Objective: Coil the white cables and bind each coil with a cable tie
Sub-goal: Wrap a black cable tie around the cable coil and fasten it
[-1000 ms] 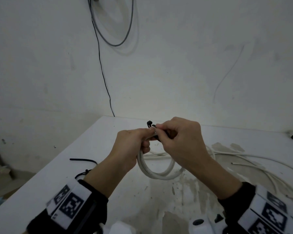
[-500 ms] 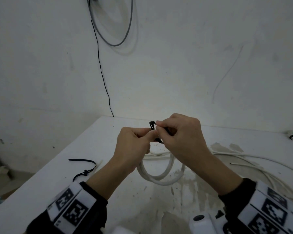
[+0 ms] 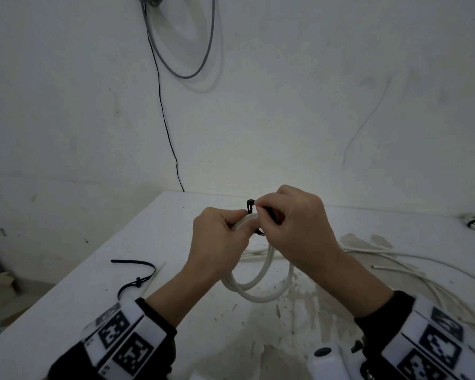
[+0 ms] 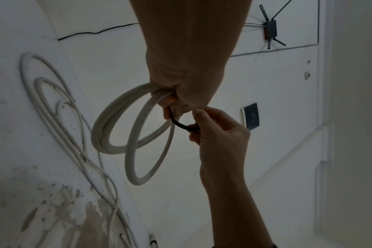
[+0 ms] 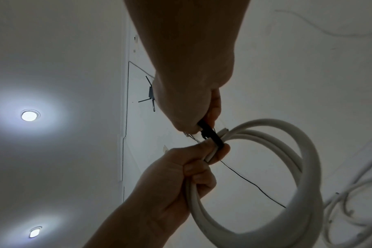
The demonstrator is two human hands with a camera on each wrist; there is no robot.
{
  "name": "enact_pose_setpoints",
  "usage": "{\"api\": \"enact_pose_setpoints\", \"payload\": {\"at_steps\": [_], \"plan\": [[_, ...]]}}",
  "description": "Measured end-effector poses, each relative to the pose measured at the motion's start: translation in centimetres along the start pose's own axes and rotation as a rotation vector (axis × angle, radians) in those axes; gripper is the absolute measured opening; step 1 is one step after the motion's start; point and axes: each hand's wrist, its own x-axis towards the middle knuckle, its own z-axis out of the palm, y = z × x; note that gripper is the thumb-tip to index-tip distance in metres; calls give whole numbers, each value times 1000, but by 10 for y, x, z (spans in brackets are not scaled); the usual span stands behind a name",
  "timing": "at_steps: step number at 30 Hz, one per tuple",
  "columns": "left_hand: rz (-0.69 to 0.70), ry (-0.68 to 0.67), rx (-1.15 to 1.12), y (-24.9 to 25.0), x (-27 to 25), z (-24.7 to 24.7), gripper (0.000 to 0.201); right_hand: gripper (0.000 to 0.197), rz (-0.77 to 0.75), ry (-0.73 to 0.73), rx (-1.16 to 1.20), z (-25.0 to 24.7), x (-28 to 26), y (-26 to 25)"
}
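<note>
1. A coil of white cable point(image 3: 254, 286) is held up over the table point(image 3: 99, 294), near its middle, and hangs down from the left hand point(image 3: 217, 242).
2. The top of the coil is gripped by the left hand, with all the fingers curled round the bunched turns (seen most plainly from the right wrist).
3. A black cable tie point(image 3: 251, 207) is wrapped round the turns just beside the left thumb; its head stands up above the fingers.
4. The tie's strap is pinched by the right hand point(image 3: 294, 229), thumb and forefinger closed on it and the other fingers curled in.
5. The step in hand is judged to be the binding of this coil: the strap forms a slack loop under the turns, and whether its tip has entered the head cannot be told.
6. Next, the tail would need to be fed through the head and drawn tight while the turns are kept bunched.
7. More white cable point(image 3: 412, 270) lies uncoiled on the table to the right, and spare black ties point(image 3: 137, 281) lie to the near left.
</note>
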Motion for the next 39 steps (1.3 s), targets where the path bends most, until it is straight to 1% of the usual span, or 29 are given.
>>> {"api": "enact_pose_setpoints", "payload": {"at_steps": [4, 7, 10, 12, 16, 18, 19, 22, 23, 25, 27, 29, 30, 33, 35, 37, 39], "plan": [[-20, 5, 31, -9, -2, 2, 13, 11, -34, -154, -60, -5, 3, -1], [4, 4, 79, -12, -4, 5, 10, 11, -5, -176, -79, -7, 4, 3], [26, -24, 134, -12, -4, 8, 11, 10, 19, -177, -76, -5, 1, 8], [48, -35, 163, -12, -3, 7, 11, 9, 74, -235, -4, -6, -1, 11], [84, -71, 170, -10, -5, 2, 11, 11, 308, -352, 343, -17, 0, 20], [97, -83, 171, -8, -5, 2, 12, 13, 395, -327, 479, -20, 0, 21], [110, -85, 182, -8, -4, 3, 12, 17, 413, -296, 507, -20, 0, 20], [135, -87, 217, -7, -2, 5, 12, 29, 423, -226, 468, -18, 0, 17], [144, -88, 231, -8, -3, 7, 12, 30, 439, -207, 437, -17, 0, 17], [150, -99, 268, -8, -4, 10, 11, 23, 485, -153, 373, -13, 0, 18], [107, -106, 244, -9, -4, 12, 11, 18, 503, -138, 345, -11, -1, 17], [25, -108, 148, -9, -3, 10, 11, 12, 492, -183, 390, -12, -3, 14], [-7, -112, 98, -8, -3, 8, 11, 11, 496, -229, 443, -14, -3, 14], [-25, -128, 47, -2, 0, 3, 11, 34, 530, -396, 595, -27, -1, 21], [-33, -146, 31, 1, 2, -2, 10, 47, 512, -510, 695, -37, 2, 25], [-45, -179, 8, 2, 6, -6, 12, 51, 476, -566, 738, -42, 4, 27], [-40, -207, 5, 3, 8, -9, 14, 50, 447, -552, 727, -43, 5, 27]]}}
